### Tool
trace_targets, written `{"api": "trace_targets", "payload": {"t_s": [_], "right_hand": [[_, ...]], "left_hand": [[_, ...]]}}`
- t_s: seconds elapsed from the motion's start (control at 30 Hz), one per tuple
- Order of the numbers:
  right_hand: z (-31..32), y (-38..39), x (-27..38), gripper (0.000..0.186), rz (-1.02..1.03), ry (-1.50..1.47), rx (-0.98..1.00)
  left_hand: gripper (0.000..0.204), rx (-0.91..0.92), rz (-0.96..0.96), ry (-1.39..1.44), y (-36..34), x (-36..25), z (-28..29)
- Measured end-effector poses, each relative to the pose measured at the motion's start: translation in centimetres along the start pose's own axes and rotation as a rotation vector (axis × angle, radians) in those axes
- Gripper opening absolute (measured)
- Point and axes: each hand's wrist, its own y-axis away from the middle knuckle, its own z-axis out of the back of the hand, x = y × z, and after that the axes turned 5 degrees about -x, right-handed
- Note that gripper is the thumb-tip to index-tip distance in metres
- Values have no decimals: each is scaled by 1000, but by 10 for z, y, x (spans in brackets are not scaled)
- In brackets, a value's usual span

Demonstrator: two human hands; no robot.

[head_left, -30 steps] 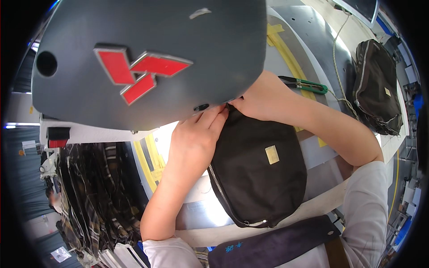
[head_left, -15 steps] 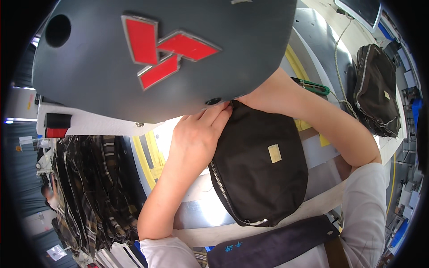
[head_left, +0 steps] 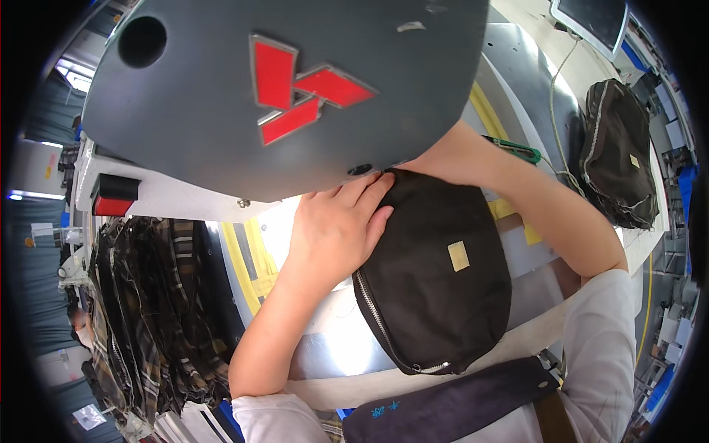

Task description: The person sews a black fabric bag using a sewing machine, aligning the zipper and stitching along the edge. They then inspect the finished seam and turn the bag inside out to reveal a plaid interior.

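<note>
A dark fabric pouch [head_left: 436,303] with a silver zipper along its left edge and a small pale patch lies on the work surface under a grey sewing machine head [head_left: 192,118] with a red emblem. My left hand [head_left: 340,221] lies on the pouch's upper left, fingers stretched out toward the machine's lower edge and thumb showing. On the other side, my right hand [head_left: 447,155] reaches to the pouch's upper part, its fingers hidden behind the machine head. Green-handled snips [head_left: 521,151] lie just beyond my right forearm.
A second dark zippered pouch [head_left: 619,148] lies at the right beside a cord [head_left: 555,118]. A small screen [head_left: 591,18] is at the upper right. Plaid fabric pieces [head_left: 162,310] hang at the left. A person [head_left: 81,321] is partly visible at the far left.
My left hand has shifted slightly right, and its thumb now shows, spread along the pouch. The pouch has moved slightly right. The emblem appears farther right in the view.
</note>
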Motion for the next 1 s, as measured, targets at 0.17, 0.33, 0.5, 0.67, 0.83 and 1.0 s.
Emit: {"api": "trace_targets", "payload": {"t_s": [0.17, 0.33, 0.5, 0.67, 0.83, 1.0], "right_hand": [[5, -2, 16, 16, -7, -28, 90], [11, -1, 10, 9, 172, 326, -22], [33, 6, 20, 10, 221, 688, -176], [7, 15, 28, 10, 165, 198, -88], [6, 15, 34, 8, 135, 306, -117], [5, 27, 26, 7, 475, 615, -144]], "left_hand": [[37, 7, 9, 29, 1, 2, -1], [42, 17, 1, 12, 0, -2, 3], [45, 29, 3, -9, 1, -3, 4], [51, 19, -8, 13, -1, -3, 2], [55, 28, 0, 12, 1, -2, 3], [55, 32, -5, 9, 0, -3, 4]]}}
